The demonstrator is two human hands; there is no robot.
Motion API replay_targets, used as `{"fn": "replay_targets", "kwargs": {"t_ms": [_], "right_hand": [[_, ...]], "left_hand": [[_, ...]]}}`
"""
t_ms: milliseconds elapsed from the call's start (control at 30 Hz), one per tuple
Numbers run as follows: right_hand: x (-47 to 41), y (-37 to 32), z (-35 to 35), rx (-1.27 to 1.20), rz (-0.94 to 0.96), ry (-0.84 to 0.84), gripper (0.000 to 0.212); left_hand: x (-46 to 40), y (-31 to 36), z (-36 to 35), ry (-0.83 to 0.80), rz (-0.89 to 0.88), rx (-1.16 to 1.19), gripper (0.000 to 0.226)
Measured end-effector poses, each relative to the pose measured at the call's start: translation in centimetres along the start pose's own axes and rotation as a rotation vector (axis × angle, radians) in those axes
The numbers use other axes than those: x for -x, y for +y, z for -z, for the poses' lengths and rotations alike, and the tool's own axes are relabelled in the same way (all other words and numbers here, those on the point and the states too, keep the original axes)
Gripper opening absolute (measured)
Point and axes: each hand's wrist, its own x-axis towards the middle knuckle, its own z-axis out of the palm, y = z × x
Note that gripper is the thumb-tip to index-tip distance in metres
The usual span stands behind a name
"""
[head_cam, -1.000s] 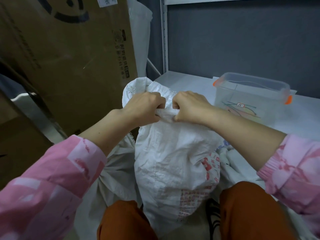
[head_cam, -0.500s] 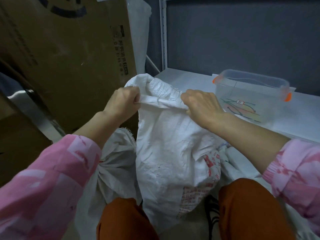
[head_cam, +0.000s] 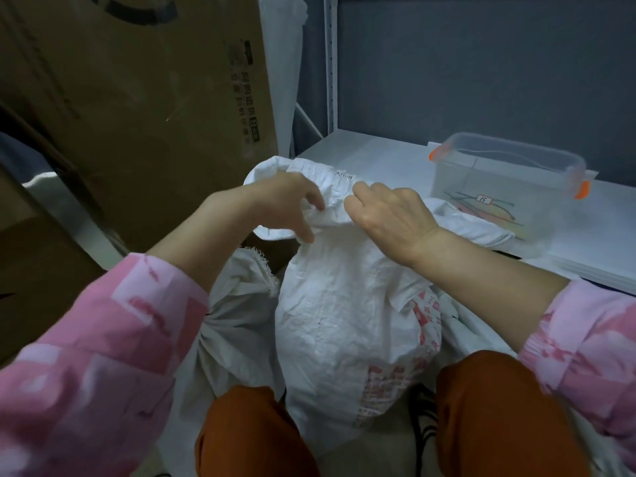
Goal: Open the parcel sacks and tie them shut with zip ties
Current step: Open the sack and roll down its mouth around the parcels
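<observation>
My two hands work the mouth of a white woven sack (head_cam: 344, 325) that stands between my knees, its printed red lettering facing my right leg. My left hand (head_cam: 285, 208) rests on the rolled top edge with the fingers (head_cam: 309, 232) loosely spread and only lightly curved; the tips touch the fabric, and I cannot tell whether they pinch it. My right hand (head_cam: 389, 215) has its fingers curled down over the same edge, gripping the bunched cloth just beside the left hand. The sack's upper rim folds away from me toward a white shelf (head_cam: 378, 156).

On that shelf, well apart from my hands, sits a clear plastic box (head_cam: 509, 187) with orange clips; thin zip ties (head_cam: 488, 211) lie inside it under a small tag marked 15. A second sack (head_cam: 237, 321), greyer and gathered at the neck, leans against the left side of the one I hold. A large brown cardboard carton (head_cam: 137, 98) with printed characters stands upright at my left. My pink patterned sleeves (head_cam: 86, 373) and orange trousers (head_cam: 499, 414) fill the lower part of the view. A grey wall (head_cam: 481, 63) closes off the back.
</observation>
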Motion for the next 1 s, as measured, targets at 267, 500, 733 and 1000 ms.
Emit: {"fn": "replay_targets", "kwargs": {"t_ms": [267,500,733,1000], "right_hand": [[0.3,0.3,-0.3,-0.016,-0.056,-0.008,0.045],[-0.1,-0.4,-0.2,0.024,-0.037,0.056,0.035],[0.3,-0.7,0.3,-0.191,-0.052,0.083,0.020],[-1.6,3.4,2.1,-0.799,-0.431,-0.576,0.049]], "left_hand": [[-1.3,-4.3,-4.0,0.305,0.162,-0.157,0.011],[-0.4,-0.1,-1.0,0.072,-0.101,0.030,0.033],[-1.5,1.9,-2.2,0.057,-0.070,-0.092,0.017],[-1.4,-0.1,-4.1,0.460,-0.250,-0.267,0.025]]}}
